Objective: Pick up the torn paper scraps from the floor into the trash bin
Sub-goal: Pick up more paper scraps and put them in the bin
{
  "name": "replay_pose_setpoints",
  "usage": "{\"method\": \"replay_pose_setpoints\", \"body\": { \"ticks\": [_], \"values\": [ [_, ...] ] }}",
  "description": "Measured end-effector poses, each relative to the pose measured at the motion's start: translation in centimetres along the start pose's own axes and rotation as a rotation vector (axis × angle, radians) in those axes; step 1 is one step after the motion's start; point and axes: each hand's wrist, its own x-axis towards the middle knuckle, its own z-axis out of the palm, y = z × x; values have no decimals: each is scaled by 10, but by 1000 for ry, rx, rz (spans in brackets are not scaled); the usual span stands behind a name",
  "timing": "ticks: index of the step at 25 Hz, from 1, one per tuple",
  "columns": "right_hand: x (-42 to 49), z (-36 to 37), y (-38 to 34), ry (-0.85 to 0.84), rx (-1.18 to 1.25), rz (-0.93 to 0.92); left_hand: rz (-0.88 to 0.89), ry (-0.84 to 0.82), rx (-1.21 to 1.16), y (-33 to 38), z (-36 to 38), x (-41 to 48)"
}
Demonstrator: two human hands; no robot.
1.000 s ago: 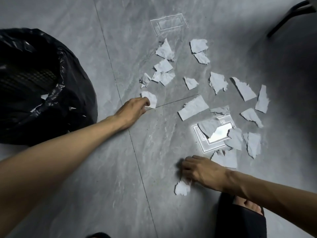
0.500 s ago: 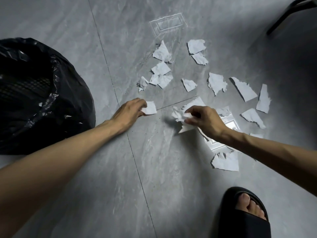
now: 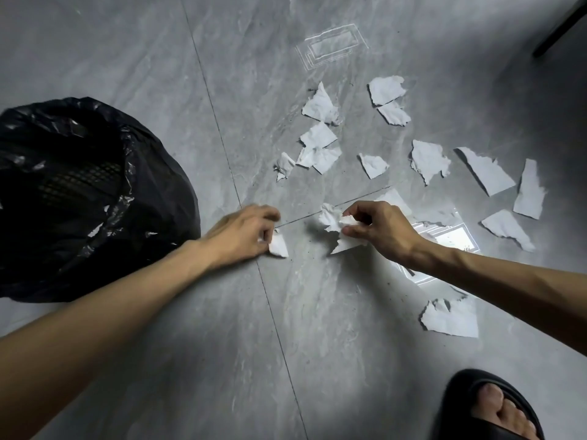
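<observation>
Several white torn paper scraps (image 3: 320,155) lie scattered on the grey tiled floor, mostly to the upper right. My left hand (image 3: 243,231) is low over the floor with its fingers pinched on one small scrap (image 3: 279,246). Just right of it, my right hand (image 3: 379,230) grips a crumpled bunch of scraps (image 3: 333,219) above the floor. The trash bin (image 3: 133,217), lined with a black plastic bag, stands at the left, close to my left wrist. A few scraps show inside it.
A black slipper with my foot (image 3: 486,411) sits at the bottom right. A bright light reflection (image 3: 451,238) glares on the tile behind my right hand. A dark furniture leg (image 3: 559,30) crosses the top right corner. One larger scrap (image 3: 451,319) lies under my right forearm.
My left hand has drawn its scrap back toward me. My right hand came up from the lower floor with a crumpled scrap and closed on a second, larger piece.
</observation>
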Motion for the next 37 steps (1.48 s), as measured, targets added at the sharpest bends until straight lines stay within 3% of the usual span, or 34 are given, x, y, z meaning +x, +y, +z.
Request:
{"method": "replay_pose_setpoints", "body": {
  "ticks": [5,11,15,18,21,24,27,30,33,37],
  "values": [
    [2,-2,3,-1,15,10,71,90,-105,5,18,-2],
    [8,-15,2,52,50,21,-247,401,-417,8,-19,66],
    [13,-21,3,72,136,76,-360,268,-238,8,-24,113],
    [14,-22,4,82,161,99,-450,296,-245,12,-23,107],
    [17,-19,-5,79,238,153,-418,344,-268,22,-53,83],
    [25,-6,-36,18,394,176,-274,507,-218,29,-123,41],
    [44,8,-98,-39,357,31,-213,737,-227,21,-194,-23],
    [64,19,-183,-43,355,-202,-372,874,-258,-5,-217,-84],
    [78,38,-261,30,352,-457,-603,825,-246,-43,-196,-127],
    [84,85,-319,11,327,-670,-880,369,-333,-91,-155,-173]
  ]
}}
